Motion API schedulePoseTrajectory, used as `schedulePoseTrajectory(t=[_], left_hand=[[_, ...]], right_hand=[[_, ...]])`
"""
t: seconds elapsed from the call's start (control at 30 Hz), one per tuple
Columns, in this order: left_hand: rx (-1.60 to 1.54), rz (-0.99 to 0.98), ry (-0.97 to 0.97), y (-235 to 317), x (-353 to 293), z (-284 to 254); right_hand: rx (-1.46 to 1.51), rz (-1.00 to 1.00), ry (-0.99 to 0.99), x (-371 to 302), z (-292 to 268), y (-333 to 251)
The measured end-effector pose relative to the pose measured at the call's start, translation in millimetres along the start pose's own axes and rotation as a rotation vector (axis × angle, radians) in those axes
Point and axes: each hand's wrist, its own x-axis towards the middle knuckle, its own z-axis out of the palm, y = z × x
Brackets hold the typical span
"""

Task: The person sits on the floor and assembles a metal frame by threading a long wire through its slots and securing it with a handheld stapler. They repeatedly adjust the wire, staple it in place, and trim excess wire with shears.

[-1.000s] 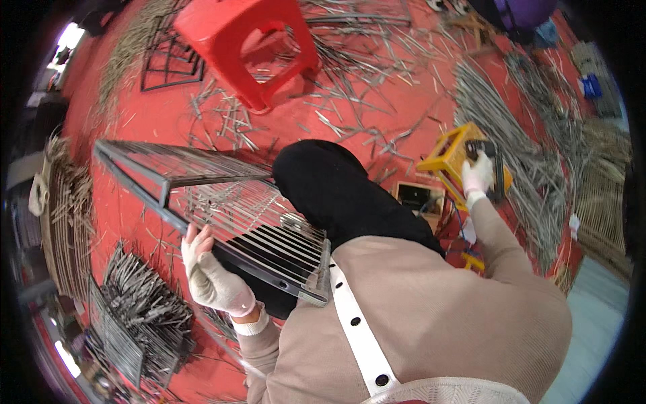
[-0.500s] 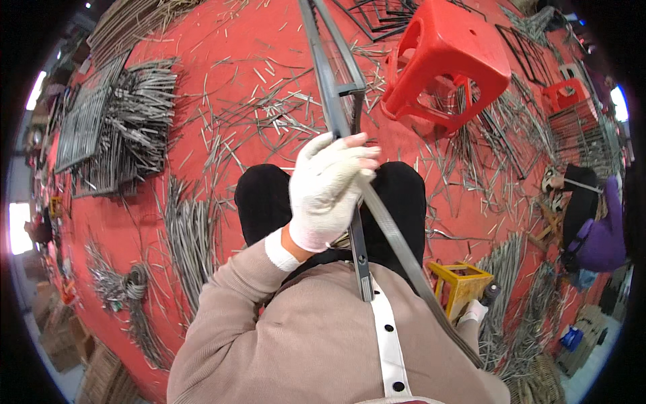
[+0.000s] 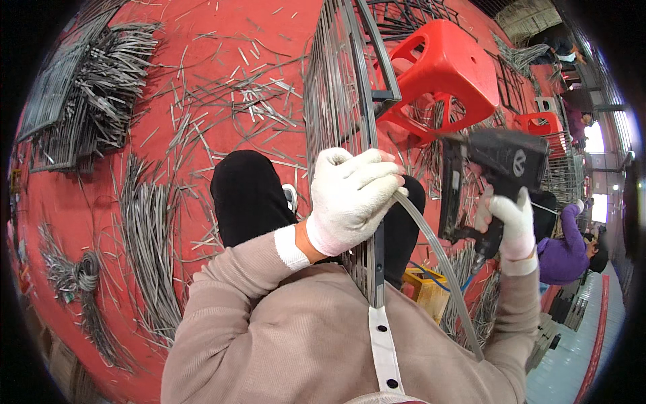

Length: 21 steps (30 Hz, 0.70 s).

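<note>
The only marking I can make out is a pale round emblem (image 3: 519,163) on the side of the black pistol-shaped air tool (image 3: 505,151). The person's right hand (image 3: 508,225), in a white glove, is wrapped about that tool's handle; whether a finger presses the trigger I can't tell. The white-gloved left hand (image 3: 356,198) is clenched over the dark metal frame with slim parallel bars (image 3: 365,101), and the flat grey strip (image 3: 449,273) comes out from under its fingertips, curving down toward the right forearm. The frame stands edge-on over the lap, its long axis running from the person's belly away past the knees, its far end beside the red plastic stool (image 3: 471,67). The tool is held up to the frame's right, apart from it, its body pointing left and the handle dropping toward the person, a blue hose (image 3: 425,271) below.
</note>
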Motion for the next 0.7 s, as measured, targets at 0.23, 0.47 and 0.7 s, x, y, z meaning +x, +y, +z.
schedulePoseTrajectory(t=[0.23, 0.47, 0.7], left_hand=[[-0.055, -0.024, -0.018, -7, -4, -4], [-0.074, -0.026, -0.027, -12, -7, -7], [-0.087, -0.008, 0.006, -14, -10, -5]], right_hand=[[-0.41, 0.12, -0.208, 24, 82, -88], [-0.479, 0.133, -0.228, 31, 101, -104], [-0.624, 0.15, -0.216, 32, 110, -110]])
